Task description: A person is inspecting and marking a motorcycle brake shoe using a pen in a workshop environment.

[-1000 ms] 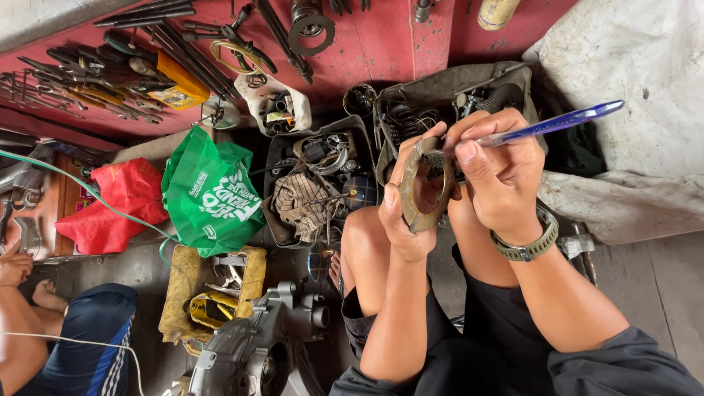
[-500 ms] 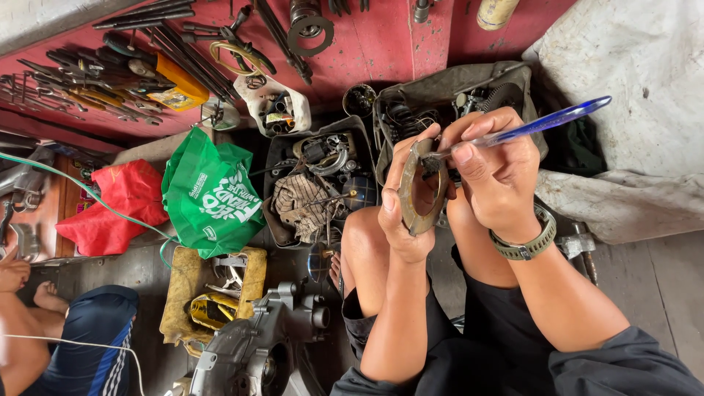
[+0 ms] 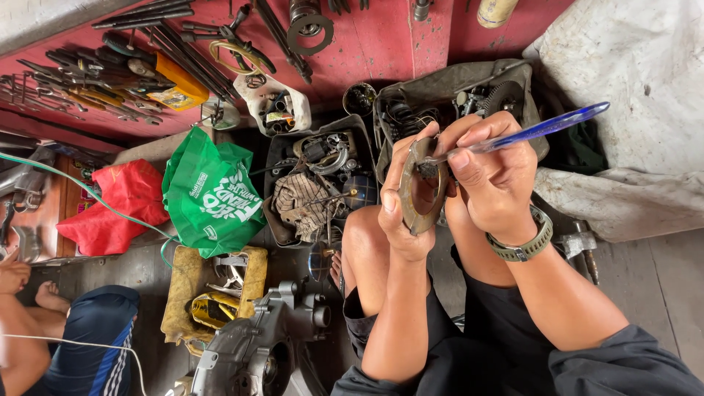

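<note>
Left hand [image 3: 400,220] closed around ring [image 3: 419,189], held upright over knees. Right hand [image 3: 495,180] pinched on blue brush [image 3: 539,130], bristles touching ring's inner edge. Best to grip ring firmly, brush in short strokes, turn ring gradually.

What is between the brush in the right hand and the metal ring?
Nothing visible. The right hand holds the blue-handled brush with its tip against the metal ring, which the left hand grips.
</note>
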